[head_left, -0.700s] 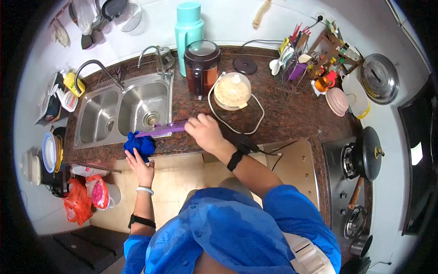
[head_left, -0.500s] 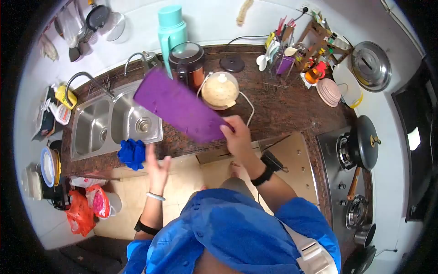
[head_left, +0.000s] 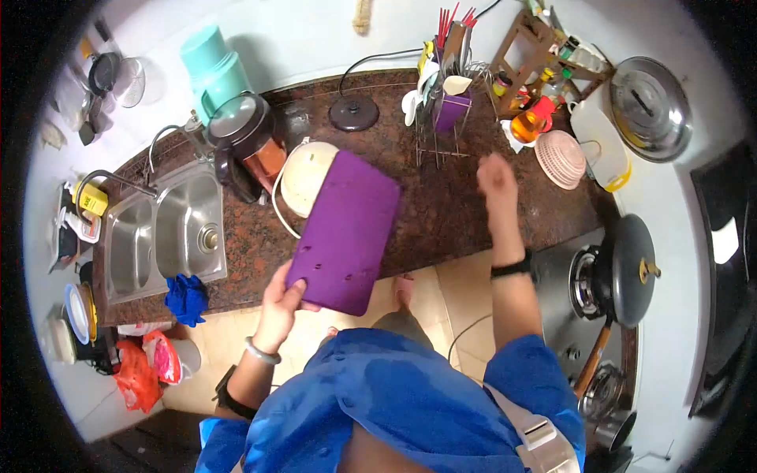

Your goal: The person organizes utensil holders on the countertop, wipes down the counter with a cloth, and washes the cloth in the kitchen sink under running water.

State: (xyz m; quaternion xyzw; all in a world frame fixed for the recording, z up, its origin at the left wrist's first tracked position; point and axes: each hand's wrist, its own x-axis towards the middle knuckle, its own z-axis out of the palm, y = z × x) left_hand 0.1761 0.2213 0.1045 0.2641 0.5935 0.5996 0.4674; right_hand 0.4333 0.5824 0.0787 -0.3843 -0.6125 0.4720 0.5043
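Observation:
A purple cutting board (head_left: pixel 347 232) is tilted above the counter's front edge, with small dark marks on its face. My left hand (head_left: pixel 282 303) grips its lower left corner, thumb on top and fingers underneath. The board partly covers a pale round lidded pot (head_left: pixel 307 177) on the counter. My right hand (head_left: pixel 498 181) is over the counter with its fingers curled, and nothing shows in it. It is between a wire utensil rack (head_left: pixel 443 146) and a pink basket (head_left: pixel 561 160).
A double sink (head_left: pixel 189 217) is at the left, with a blue cloth (head_left: pixel 187 299) on the counter edge below it. A dark kettle (head_left: pixel 248 142) stands beside a turquoise flask (head_left: pixel 211 71). At the right, a lidded wok (head_left: pixel 633 270) sits on the stove (head_left: pixel 552 296).
The cutting board has passed from my right hand to my left. My right hand has moved right, towards the rack and basket. The view has shifted right, and the cabinet door beside the stove no longer shows open.

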